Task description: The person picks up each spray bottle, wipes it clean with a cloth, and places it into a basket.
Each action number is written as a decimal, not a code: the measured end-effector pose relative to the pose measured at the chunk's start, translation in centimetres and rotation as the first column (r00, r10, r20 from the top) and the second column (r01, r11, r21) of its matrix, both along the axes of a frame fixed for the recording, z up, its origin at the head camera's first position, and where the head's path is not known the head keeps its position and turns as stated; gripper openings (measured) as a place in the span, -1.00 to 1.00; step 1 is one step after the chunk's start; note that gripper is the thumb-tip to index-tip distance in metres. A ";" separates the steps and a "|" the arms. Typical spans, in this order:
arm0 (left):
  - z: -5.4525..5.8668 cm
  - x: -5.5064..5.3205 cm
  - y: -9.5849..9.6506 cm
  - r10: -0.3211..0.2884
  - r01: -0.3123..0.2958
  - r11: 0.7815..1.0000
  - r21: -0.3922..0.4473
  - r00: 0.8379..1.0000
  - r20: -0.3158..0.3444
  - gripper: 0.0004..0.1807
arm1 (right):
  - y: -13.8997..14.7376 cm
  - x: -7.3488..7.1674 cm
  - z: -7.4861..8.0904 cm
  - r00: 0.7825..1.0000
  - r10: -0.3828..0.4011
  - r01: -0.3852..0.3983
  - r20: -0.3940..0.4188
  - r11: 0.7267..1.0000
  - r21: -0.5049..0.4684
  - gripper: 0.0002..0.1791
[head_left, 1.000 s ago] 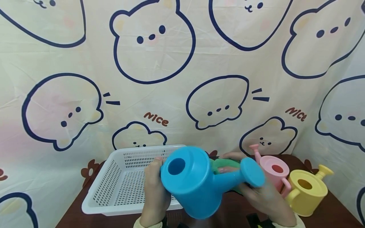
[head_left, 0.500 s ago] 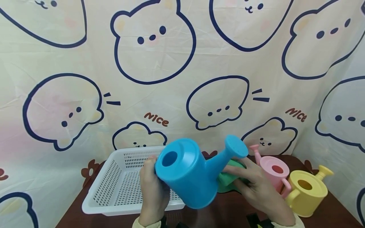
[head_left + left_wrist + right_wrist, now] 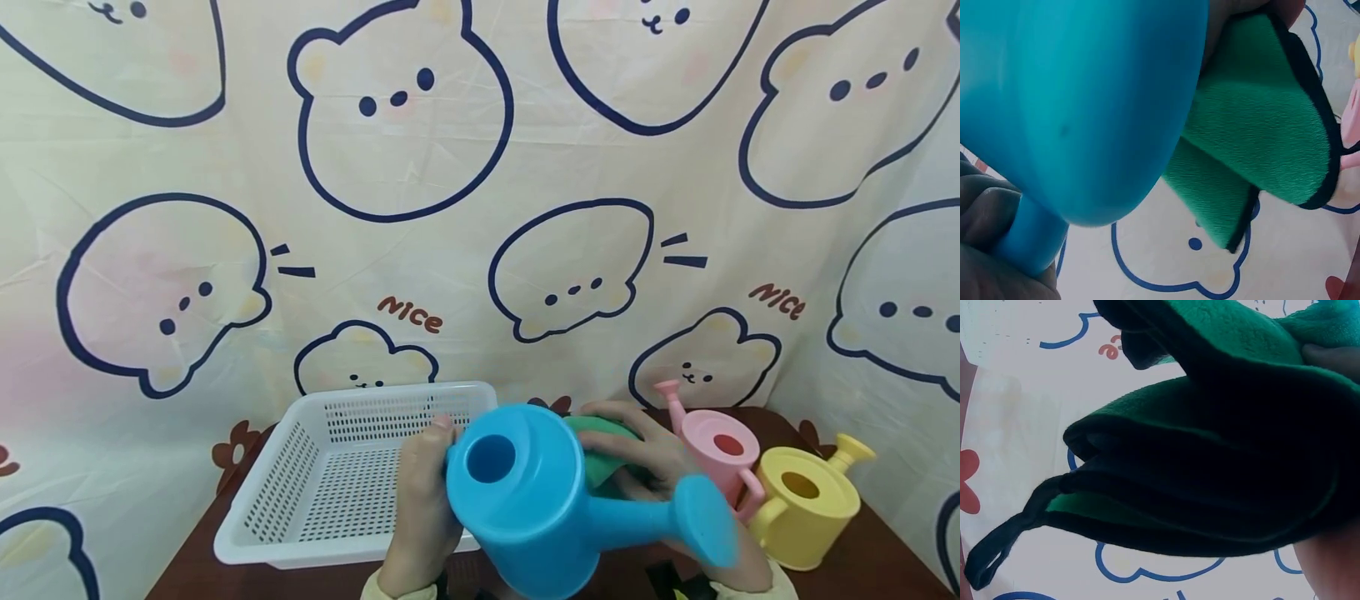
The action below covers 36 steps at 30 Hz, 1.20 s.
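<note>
Low down in the head view, the left hand (image 3: 423, 492) holds a shiny blue plastic watering can (image 3: 536, 500) with a round hole on top. The can is tipped, and its spout points right, across the front of the right hand (image 3: 660, 458). The right fingers are bent around a soft green cloth (image 3: 600, 454) with a dark edge, just beside the can. Behind the left fingers and to their left sits a white plastic basket (image 3: 330, 554) full of little holes. Past the right fingers stand a pink plastic watering can (image 3: 723, 442) and a yellow plastic watering can (image 3: 810, 508), on a dark brown table (image 3: 225, 583).

Over in the left wrist view, the left fingers curl around the blue handle (image 3: 1032, 240). Two flaps of cloth hang to the right of them.

Up close in the right wrist view, the cloth is folded and bunched. Its dark loop (image 3: 1007, 532) pokes out left, away from the right fingers, which are mostly hidden.
</note>
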<state>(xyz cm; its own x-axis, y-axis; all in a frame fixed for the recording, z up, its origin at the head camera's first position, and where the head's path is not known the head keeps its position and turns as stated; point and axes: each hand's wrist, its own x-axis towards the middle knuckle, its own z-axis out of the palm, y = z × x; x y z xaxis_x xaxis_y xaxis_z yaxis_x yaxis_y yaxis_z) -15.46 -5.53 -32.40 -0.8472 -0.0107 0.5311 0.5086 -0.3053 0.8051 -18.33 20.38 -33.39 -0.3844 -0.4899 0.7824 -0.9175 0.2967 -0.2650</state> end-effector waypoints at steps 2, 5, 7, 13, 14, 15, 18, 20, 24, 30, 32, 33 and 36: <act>-0.1 0.0 0.3 -0.014 0.014 1.000 -0.005 1.000 -0.010 -0.37 | 0.0 -0.3 0.1 0.998 0.052 -0.052 -0.041 0.998 -0.018 -0.07; -0.2 -0.1 0.6 -0.019 0.018 0.999 -0.032 1.000 -0.023 -0.36 | 0.0 -0.1 0.4 0.998 0.046 -0.048 -0.053 0.998 -0.040 -0.06; -0.3 -0.1 0.9 -0.027 0.025 0.998 -0.058 0.999 -0.036 -0.35 | 0.1 0.4 0.6 1.000 0.009 -0.010 -0.023 0.998 -0.059 -0.07; -0.8 -0.3 1.4 -0.081 0.071 0.989 -0.132 0.994 -0.067 -0.33 | 0.5 1.1 0.8 0.999 0.033 -0.033 -0.002 0.990 -0.137 -0.15; -0.8 -0.3 1.5 -0.084 0.074 0.987 -0.141 0.995 -0.062 -0.32 | 0.6 1.1 0.9 0.999 0.047 -0.049 -0.015 0.988 -0.149 -0.20; -0.8 -0.2 1.5 -0.087 0.077 0.986 -0.147 0.995 -0.058 -0.32 | 0.6 1.1 0.9 0.998 0.060 -0.062 -0.019 0.985 -0.161 -0.27; -0.9 -0.2 1.7 -0.085 0.076 0.983 -0.164 0.995 -0.044 -0.30 | 0.7 1.2 0.9 0.998 0.063 -0.067 -0.028 0.981 -0.182 -0.43; -1.0 -0.2 1.7 -0.076 0.068 0.982 -0.176 0.996 -0.040 -0.30 | 0.8 1.4 1.0 0.999 0.044 -0.044 -0.006 0.983 -0.180 -0.43; -1.0 -0.2 1.8 -0.089 0.081 0.980 -0.185 0.995 -0.038 -0.30 | 0.9 2.0 1.2 0.997 -0.022 0.033 0.071 0.987 -0.158 -0.32; -0.9 -0.1 1.8 -0.142 0.132 0.971 -0.199 0.989 -0.041 -0.33 | 0.9 2.3 1.2 0.987 -0.064 0.083 0.145 0.988 -0.131 -0.36; -0.9 -0.1 1.9 -0.155 0.143 0.967 -0.211 0.987 -0.045 -0.33 | 0.8 2.2 1.1 0.988 -0.064 0.081 0.143 0.990 -0.118 -0.35; -0.9 0.0 1.9 -0.159 0.146 0.965 -0.217 0.986 -0.044 -0.33 | 0.8 2.2 1.1 0.988 -0.063 0.079 0.139 0.991 -0.112 -0.34; -1.0 0.1 2.1 -0.168 0.152 0.962 -0.229 0.984 -0.052 -0.32 | 0.6 2.0 1.0 0.990 -0.054 0.068 0.133 0.992 -0.103 -0.33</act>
<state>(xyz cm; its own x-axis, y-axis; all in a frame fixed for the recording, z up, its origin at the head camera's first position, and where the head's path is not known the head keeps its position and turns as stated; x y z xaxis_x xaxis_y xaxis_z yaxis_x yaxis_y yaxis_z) -15.39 -3.48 -33.37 -0.7889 0.2474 0.5625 0.5251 -0.2040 0.8262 -16.32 21.01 -32.41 -0.5125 -0.3791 0.7705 -0.8544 0.3145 -0.4135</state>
